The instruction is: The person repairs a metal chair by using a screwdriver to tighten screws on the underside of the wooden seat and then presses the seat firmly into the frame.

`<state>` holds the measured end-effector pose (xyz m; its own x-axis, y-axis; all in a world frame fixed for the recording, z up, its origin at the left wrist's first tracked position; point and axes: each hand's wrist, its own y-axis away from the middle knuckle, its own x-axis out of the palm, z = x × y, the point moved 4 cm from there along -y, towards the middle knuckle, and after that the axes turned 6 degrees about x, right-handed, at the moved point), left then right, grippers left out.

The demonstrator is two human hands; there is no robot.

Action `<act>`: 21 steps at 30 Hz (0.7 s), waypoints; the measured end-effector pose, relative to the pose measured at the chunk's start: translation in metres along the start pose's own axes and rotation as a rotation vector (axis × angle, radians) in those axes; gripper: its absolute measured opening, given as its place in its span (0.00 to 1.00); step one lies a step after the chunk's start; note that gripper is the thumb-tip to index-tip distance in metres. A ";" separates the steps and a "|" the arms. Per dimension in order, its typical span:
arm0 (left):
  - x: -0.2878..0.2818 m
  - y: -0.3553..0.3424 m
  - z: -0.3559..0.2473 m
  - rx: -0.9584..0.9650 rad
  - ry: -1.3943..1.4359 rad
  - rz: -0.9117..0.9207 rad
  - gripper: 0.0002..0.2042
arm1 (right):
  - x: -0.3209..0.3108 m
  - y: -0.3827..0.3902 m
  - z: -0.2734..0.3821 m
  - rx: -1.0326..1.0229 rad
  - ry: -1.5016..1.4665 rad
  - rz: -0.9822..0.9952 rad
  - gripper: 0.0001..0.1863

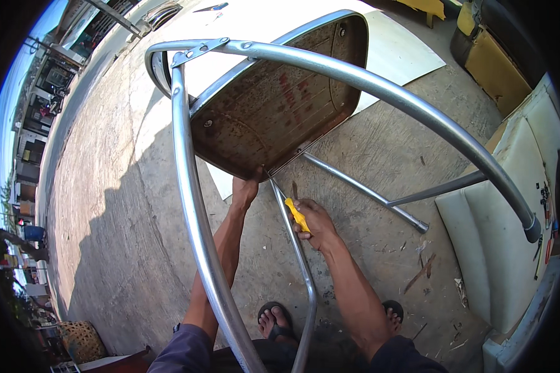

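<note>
A metal folding chair (pixel 200 230) with shiny tubular legs is tipped over in front of me, the rusty underside of its seat (pixel 274 109) facing me. My right hand (pixel 314 222) is closed around the yellow handle of a screwdriver (pixel 298 216). The screwdriver's thin shaft points up and left to the lower edge of the seat pan. At that same edge my left hand (pixel 247 189) grips the seat from below, close to the screwdriver's tip. Most of its fingers are hidden behind the pan.
A large white sheet (pixel 401 53) lies on the concrete floor under the chair. On the right stands a cream padded seat (pixel 479 248) with small tools (pixel 546 214) on it. Scraps (pixel 422 273) litter the floor near my feet. A woven basket (pixel 81 340) sits at lower left.
</note>
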<state>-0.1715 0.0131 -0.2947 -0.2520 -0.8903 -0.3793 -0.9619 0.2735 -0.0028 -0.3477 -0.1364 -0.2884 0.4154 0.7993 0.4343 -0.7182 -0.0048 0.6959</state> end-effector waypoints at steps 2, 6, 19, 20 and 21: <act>-0.001 -0.003 0.003 -0.019 -0.033 -0.003 0.25 | 0.012 0.006 -0.008 -0.312 0.397 -0.111 0.19; -0.004 -0.001 0.010 0.008 0.035 -0.038 0.24 | 0.020 0.009 -0.009 -1.071 1.144 -0.588 0.20; -0.002 0.001 0.004 0.069 0.060 -0.023 0.22 | 0.013 0.002 -0.011 -0.716 0.792 -0.319 0.14; -0.003 0.002 0.006 0.066 0.076 -0.026 0.22 | 0.015 0.002 -0.009 -0.264 0.317 -0.067 0.14; -0.005 0.003 0.008 0.064 0.091 -0.030 0.22 | 0.026 0.005 -0.016 0.190 -0.159 0.177 0.14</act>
<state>-0.1720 0.0209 -0.3002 -0.2350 -0.9269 -0.2925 -0.9610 0.2668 -0.0733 -0.3495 -0.1066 -0.2828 0.3857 0.6719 0.6322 -0.6763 -0.2602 0.6892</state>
